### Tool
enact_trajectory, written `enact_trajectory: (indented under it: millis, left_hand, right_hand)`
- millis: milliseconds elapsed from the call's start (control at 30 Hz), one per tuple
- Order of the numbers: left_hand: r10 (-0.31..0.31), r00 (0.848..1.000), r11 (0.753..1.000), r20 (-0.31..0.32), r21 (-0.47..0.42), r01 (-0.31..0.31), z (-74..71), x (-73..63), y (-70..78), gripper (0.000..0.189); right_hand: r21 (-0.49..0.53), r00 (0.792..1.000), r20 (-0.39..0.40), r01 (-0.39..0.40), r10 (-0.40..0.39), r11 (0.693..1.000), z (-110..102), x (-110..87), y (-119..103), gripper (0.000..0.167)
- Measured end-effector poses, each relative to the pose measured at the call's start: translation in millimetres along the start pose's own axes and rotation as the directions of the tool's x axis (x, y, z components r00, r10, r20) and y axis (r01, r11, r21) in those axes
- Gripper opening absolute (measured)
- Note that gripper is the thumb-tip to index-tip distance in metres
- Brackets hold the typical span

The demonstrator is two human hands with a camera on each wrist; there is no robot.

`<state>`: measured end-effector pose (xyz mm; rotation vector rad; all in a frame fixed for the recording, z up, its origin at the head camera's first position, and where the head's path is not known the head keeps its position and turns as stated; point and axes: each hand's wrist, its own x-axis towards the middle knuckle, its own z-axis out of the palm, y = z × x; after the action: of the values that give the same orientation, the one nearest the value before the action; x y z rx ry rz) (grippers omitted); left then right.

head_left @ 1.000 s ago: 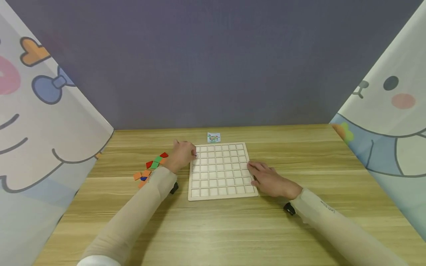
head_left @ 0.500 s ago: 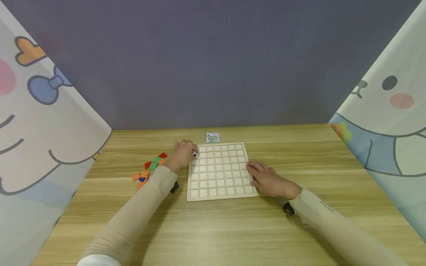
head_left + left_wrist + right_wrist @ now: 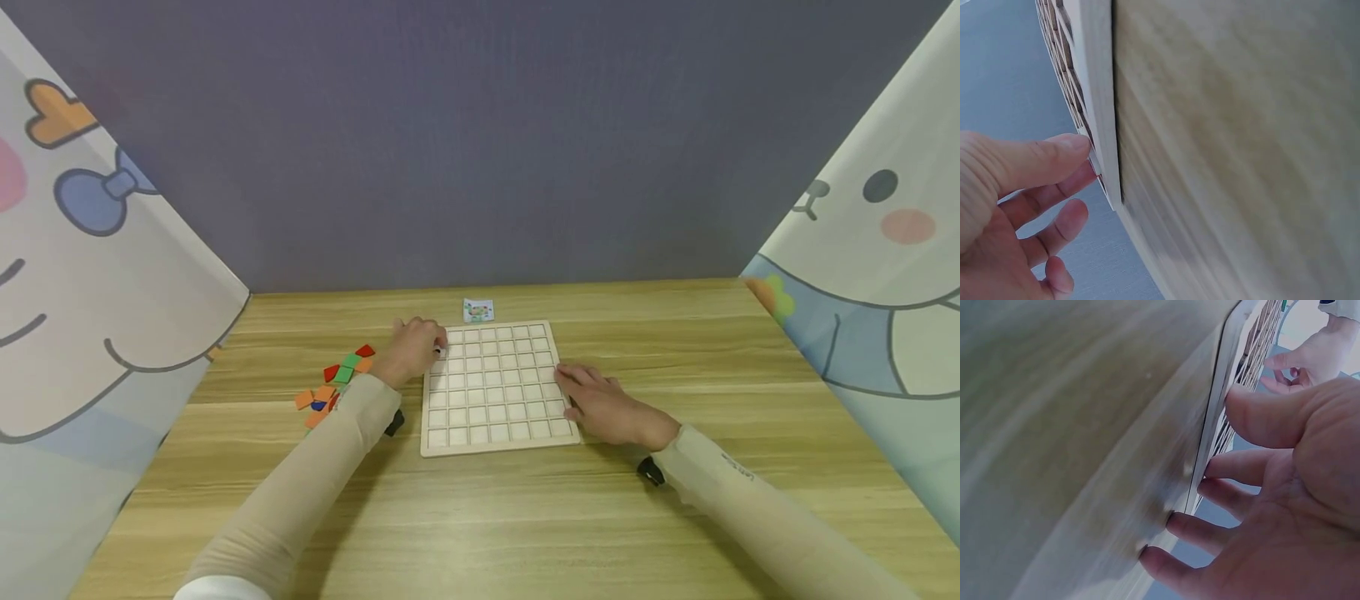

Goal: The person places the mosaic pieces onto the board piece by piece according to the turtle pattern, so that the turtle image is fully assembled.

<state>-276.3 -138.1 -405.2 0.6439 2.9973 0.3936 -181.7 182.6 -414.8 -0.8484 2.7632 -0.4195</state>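
A light wooden grid board (image 3: 487,452) with many square cells lies flat on the table. My left hand (image 3: 411,350) is over its upper left corner. Between thumb and forefinger it pinches a small pale tile (image 3: 1092,156) at the cells beside the board's edge; in the head view the fingers mostly hide it, with a dark mark just showing. My right hand (image 3: 607,407) rests against the board's right edge. In the right wrist view its thumb touches the rim, while the other fingertips, loosely spread, touch the edge and the table.
Left of the board, several loose tiles lie scattered, among them green (image 3: 343,375), orange (image 3: 303,399), red (image 3: 365,351) and blue (image 3: 318,406) ones. A small printed card (image 3: 478,310) lies behind the board. A grey wall (image 3: 480,167) rises at the table's back edge.
The pale tile in my left fingers turned a little and is less visible now. The left hand barely shifted at the corner. My right hand stays where it was.
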Motion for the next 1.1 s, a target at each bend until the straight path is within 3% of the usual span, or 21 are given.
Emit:
enact_trajectory:
  millis: [200, 367, 767, 933, 1100]
  left_hand:
    - [0.006, 1.0, 1.0, 0.007, -0.008, -0.006, -3.5, -4.2, -1.5, 0.022]
    - [0.012, 0.999, 1.0, -0.039, -0.019, -0.013, -10.9, -14.4, -9.7, 0.023]
    - [-0.025, 0.985, 0.996, -0.168, -0.092, 0.01, -41.6, -58.1, -42.1, 0.029]
    - [-0.006, 0.976, 0.998, -0.218, -0.056, -0.006, -46.8, -80.8, -52.3, 0.036]
    - [-0.012, 0.978, 0.999, -0.208, -0.053, 0.001, -45.6, -99.8, -63.7, 0.042]
  right_hand:
    - [0.007, 1.0, -0.003, -0.007, 0.007, 1.0, 0.1, 0.7, -2.7, 0.06]
    - [-0.009, 1.0, -0.01, -0.008, 0.008, 1.0, 0.5, 2.3, -6.7, 0.06]
    - [-0.013, 1.0, -0.014, -0.011, 0.01, 1.0, 1.4, 2.7, -7.7, 0.061]
    - [-0.017, 1.0, -0.012, -0.009, 0.008, 1.0, 1.7, 3.0, -7.2, 0.061]
    - [-0.015, 1.0, -0.013, -0.013, 0.013, 1.0, 1.9, 3.2, -6.9, 0.061]
